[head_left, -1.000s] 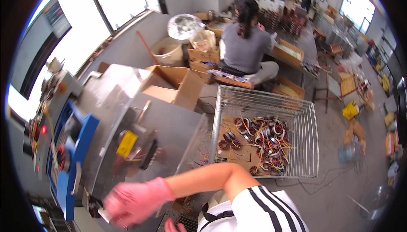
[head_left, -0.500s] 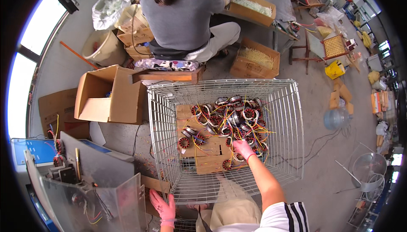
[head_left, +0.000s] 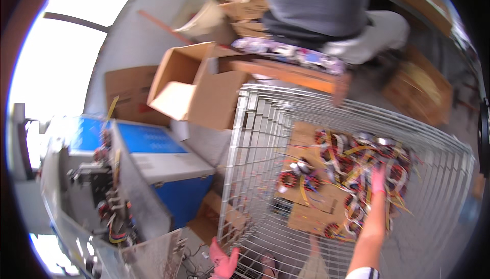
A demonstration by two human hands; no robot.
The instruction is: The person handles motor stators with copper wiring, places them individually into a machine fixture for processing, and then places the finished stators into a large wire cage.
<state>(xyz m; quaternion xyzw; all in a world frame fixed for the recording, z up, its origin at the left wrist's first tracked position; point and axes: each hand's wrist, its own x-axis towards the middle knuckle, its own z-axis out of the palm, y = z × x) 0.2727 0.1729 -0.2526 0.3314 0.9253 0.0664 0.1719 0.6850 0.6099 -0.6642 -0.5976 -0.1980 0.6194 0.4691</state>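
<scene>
A large wire basket (head_left: 230, 161) stands before me, lined at the bottom with cardboard (head_left: 311, 218). In it lies a heap of ring-shaped motor stators (head_left: 344, 166) with red-and-black cores and yellow, white and red wires. One stator (head_left: 287, 179) sits with a few others left of the heap, another (head_left: 332, 230) nearer me. My right hand (head_left: 378, 178), in a pink glove, reaches into the heap; its fingers are blurred. By the basket's near left corner is my pink-gloved left hand (head_left: 223, 259), thumb and fingers apart and nothing in it.
On the left stands a machine with a clear guard (head_left: 153, 258), beside a blue-and-grey cabinet (head_left: 181, 197). Beyond the basket are an open cardboard box (head_left: 219, 95), a wooden bench (head_left: 296, 76) and a seated person (head_left: 316, 3) facing away.
The view has swung left, so the basket appears further right and tilted. My right hand has moved deeper into the stator heap. My left hand stays near the basket's corner.
</scene>
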